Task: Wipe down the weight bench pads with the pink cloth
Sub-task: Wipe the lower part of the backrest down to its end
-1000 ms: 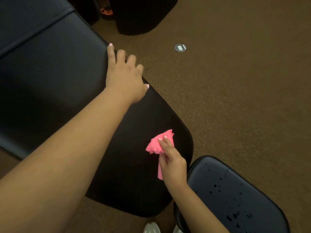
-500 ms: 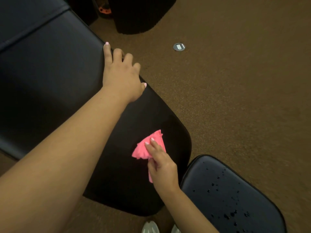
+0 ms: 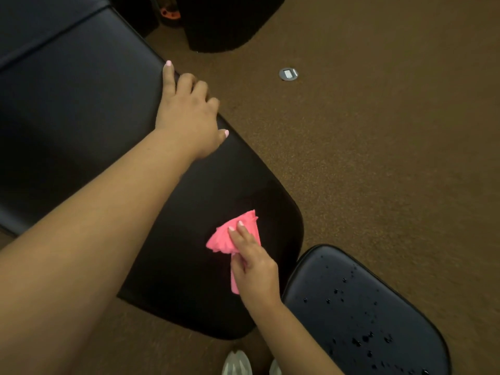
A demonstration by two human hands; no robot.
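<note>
Pinching the bunched pink cloth [image 3: 234, 236] in my right hand [image 3: 255, 269], with two fingers [image 3: 243, 234] extended flat to press it onto the near end of the long bench pad [image 3: 189, 266], I judge that it could slip out from under them, leaving streaks, because it is crumpled rather than spread. Just beside it on the right, the smaller seat pad [image 3: 365, 307] carries unwiped droplets [image 3: 362, 338]. Farther out, my left hand [image 3: 189, 115] rests on the long pad's edge, fingers relaxed, covering a patch; beyond lie brown carpet [image 3: 378, 158] and a round floor plate [image 3: 288, 74].
</note>
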